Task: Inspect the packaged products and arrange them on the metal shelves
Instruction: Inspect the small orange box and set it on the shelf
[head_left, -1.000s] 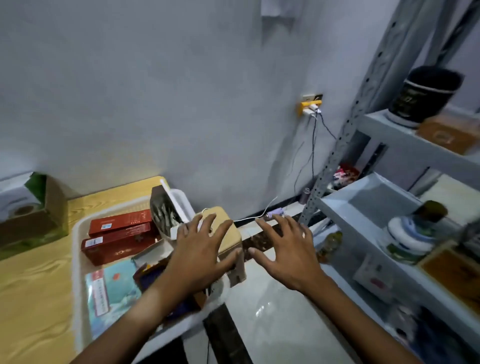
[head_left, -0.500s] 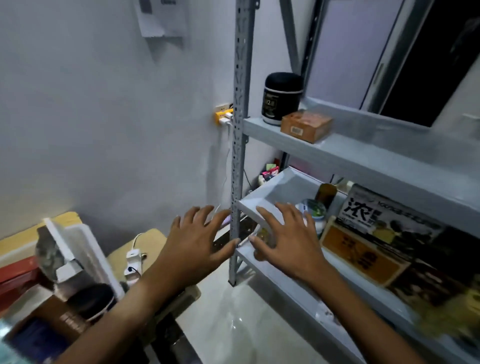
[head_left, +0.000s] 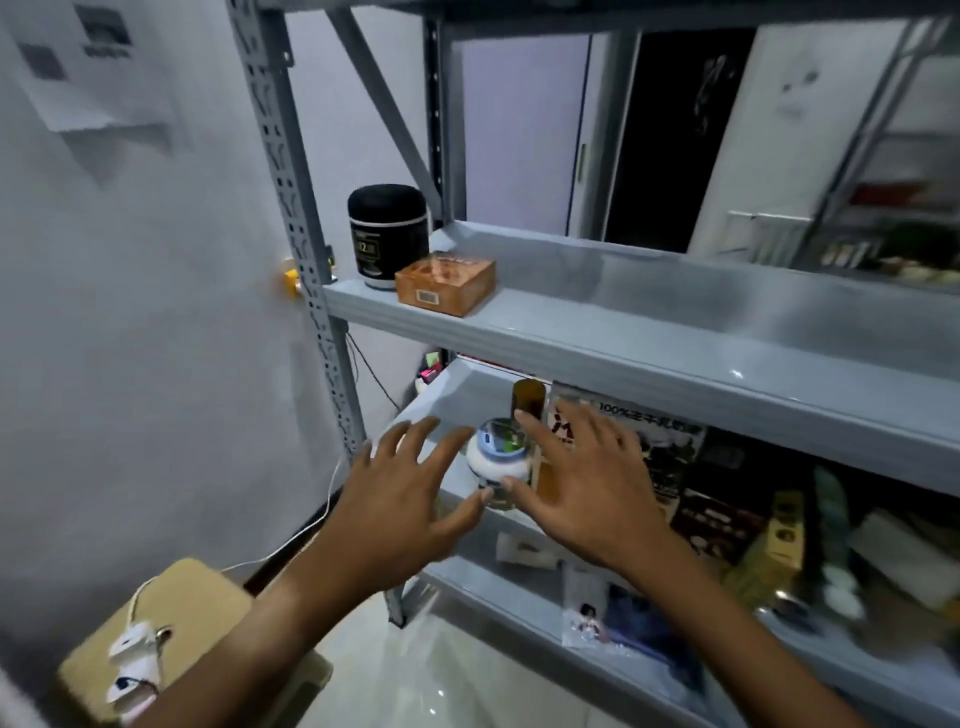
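- Since the earlier frames, the view has swung from the tray on the table to the rack (head_left: 291, 171), and both hands have risen to its middle shelf (head_left: 441, 395).
- The jar (head_left: 497, 460), white with a blue ring and clear top, stands at the front of the middle shelf, right of the rack's front post.
- The left hand (head_left: 405, 499) is just left of the jar, fingers spread and straight, released; its thumb tip is at the jar's base, contact uncertain.
- The right hand (head_left: 587, 483) is just right of the jar, fingers spread and straight, released; its thumb tip meets the jar's lower side.
- An amber bottle (head_left: 529, 397) stands directly behind the jar.
- A printed bag (head_left: 660, 447) leans right of the jar, partly behind the right hand.
- On the upper shelf (head_left: 649, 332), a black canister (head_left: 387, 234) stands near the post, with an orange box (head_left: 445, 283) touching it on the right.
- More packages on the middle shelf's right end are blurred.
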